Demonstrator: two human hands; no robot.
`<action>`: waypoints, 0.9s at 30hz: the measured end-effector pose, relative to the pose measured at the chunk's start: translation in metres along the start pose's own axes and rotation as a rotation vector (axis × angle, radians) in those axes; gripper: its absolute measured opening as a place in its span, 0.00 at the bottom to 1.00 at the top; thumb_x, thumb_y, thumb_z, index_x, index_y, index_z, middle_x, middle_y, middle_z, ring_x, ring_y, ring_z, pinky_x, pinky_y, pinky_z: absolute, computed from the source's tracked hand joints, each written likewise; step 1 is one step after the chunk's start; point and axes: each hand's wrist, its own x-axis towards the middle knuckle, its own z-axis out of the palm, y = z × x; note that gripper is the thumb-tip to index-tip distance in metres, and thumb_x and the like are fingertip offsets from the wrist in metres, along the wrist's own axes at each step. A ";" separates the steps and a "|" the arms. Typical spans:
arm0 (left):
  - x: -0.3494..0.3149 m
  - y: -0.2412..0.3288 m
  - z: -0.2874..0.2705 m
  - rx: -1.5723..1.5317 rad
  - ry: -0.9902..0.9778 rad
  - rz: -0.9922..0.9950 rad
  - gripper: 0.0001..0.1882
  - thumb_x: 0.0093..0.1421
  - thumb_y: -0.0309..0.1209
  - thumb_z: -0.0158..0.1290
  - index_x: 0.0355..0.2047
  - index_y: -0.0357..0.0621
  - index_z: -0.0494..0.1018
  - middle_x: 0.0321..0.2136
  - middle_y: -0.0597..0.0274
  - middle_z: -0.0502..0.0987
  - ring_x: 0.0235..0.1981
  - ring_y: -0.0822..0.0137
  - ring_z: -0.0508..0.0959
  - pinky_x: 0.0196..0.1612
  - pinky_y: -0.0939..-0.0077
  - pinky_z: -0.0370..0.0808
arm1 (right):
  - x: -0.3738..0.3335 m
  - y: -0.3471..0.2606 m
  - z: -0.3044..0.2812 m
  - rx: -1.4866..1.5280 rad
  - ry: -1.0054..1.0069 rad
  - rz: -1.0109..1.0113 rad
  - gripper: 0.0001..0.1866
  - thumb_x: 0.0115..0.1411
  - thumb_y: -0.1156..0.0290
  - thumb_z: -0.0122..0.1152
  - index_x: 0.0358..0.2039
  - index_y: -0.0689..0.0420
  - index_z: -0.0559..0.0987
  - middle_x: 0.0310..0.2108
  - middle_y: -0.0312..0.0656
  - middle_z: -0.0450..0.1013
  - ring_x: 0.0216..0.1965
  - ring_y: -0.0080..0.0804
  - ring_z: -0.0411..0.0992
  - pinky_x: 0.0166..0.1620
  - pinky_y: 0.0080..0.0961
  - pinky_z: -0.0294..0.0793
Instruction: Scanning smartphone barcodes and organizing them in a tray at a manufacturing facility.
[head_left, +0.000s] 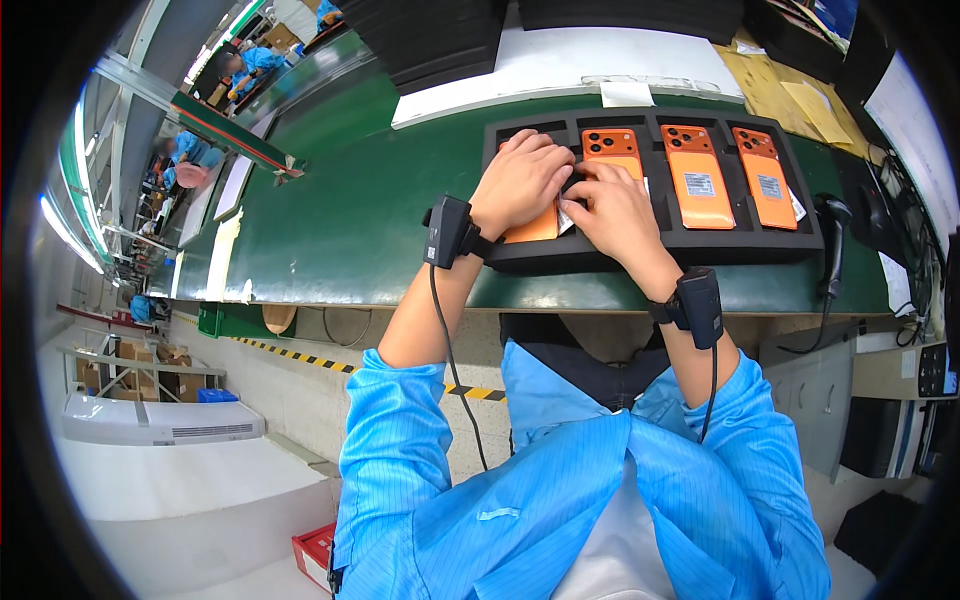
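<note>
A black foam tray [700, 240] holds several orange smartphones, camera side up, in a row of slots. My left hand [522, 180] curls over the leftmost smartphone [532, 230], covering most of its upper part. Close beside it, my right hand [615, 207] has thumb and fingers drawn together at that phone's right edge, by a white slip [565, 218]; what the fingertips pinch is hidden. My right hand partly covers the second smartphone [612, 146]. Farther right lie a third smartphone [698, 185] and a fourth smartphone [765, 180], each with a white label.
The tray stands on a green workbench [350, 220], near its front edge. A handheld scanner [832, 240] with a cable is right of it. Behind are a white board [560, 62] and yellow sheets [800, 100]. Black cabled devices are strapped on both my wrists. People sit at far-left benches.
</note>
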 end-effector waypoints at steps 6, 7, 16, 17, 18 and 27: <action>-0.001 -0.004 0.000 0.028 0.051 0.005 0.10 0.63 0.33 0.46 0.36 0.42 0.75 0.35 0.57 0.77 0.46 0.57 0.73 0.62 0.60 0.61 | 0.001 -0.003 0.003 -0.013 -0.060 -0.031 0.10 0.55 0.60 0.61 0.31 0.51 0.85 0.50 0.39 0.72 0.56 0.39 0.65 0.55 0.38 0.62; 0.001 -0.003 0.000 0.022 0.055 -0.001 0.10 0.63 0.33 0.46 0.35 0.42 0.75 0.34 0.57 0.77 0.46 0.57 0.73 0.61 0.60 0.61 | 0.002 -0.003 0.002 -0.019 -0.053 -0.042 0.11 0.55 0.60 0.61 0.31 0.52 0.85 0.50 0.40 0.72 0.55 0.39 0.65 0.55 0.38 0.62; -0.036 -0.011 -0.002 0.014 0.101 -0.223 0.22 0.55 0.30 0.56 0.50 0.40 0.68 0.52 0.52 0.70 0.54 0.50 0.70 0.57 0.62 0.66 | -0.002 -0.012 0.001 0.030 0.158 -0.060 0.11 0.57 0.65 0.59 0.37 0.56 0.80 0.46 0.42 0.73 0.51 0.41 0.68 0.53 0.38 0.64; -0.046 -0.009 -0.003 -0.021 0.130 -0.327 0.25 0.54 0.29 0.56 0.52 0.39 0.67 0.52 0.50 0.69 0.54 0.49 0.69 0.58 0.62 0.66 | -0.001 -0.015 0.001 0.049 0.185 -0.068 0.11 0.57 0.66 0.59 0.38 0.56 0.79 0.44 0.41 0.73 0.50 0.40 0.68 0.53 0.38 0.64; -0.052 -0.005 -0.002 -0.065 0.163 -0.418 0.27 0.53 0.28 0.56 0.54 0.38 0.65 0.53 0.48 0.69 0.55 0.48 0.69 0.59 0.61 0.65 | -0.002 -0.016 -0.004 0.042 0.190 -0.073 0.11 0.57 0.66 0.59 0.38 0.56 0.79 0.44 0.41 0.73 0.50 0.40 0.68 0.53 0.38 0.64; -0.099 0.005 0.018 -0.741 0.323 -0.862 0.36 0.54 0.21 0.51 0.64 0.40 0.54 0.54 0.38 0.68 0.54 0.54 0.73 0.57 0.68 0.68 | -0.030 0.005 -0.045 0.019 0.425 -0.172 0.08 0.54 0.74 0.58 0.35 0.55 0.79 0.41 0.39 0.72 0.47 0.41 0.69 0.51 0.38 0.65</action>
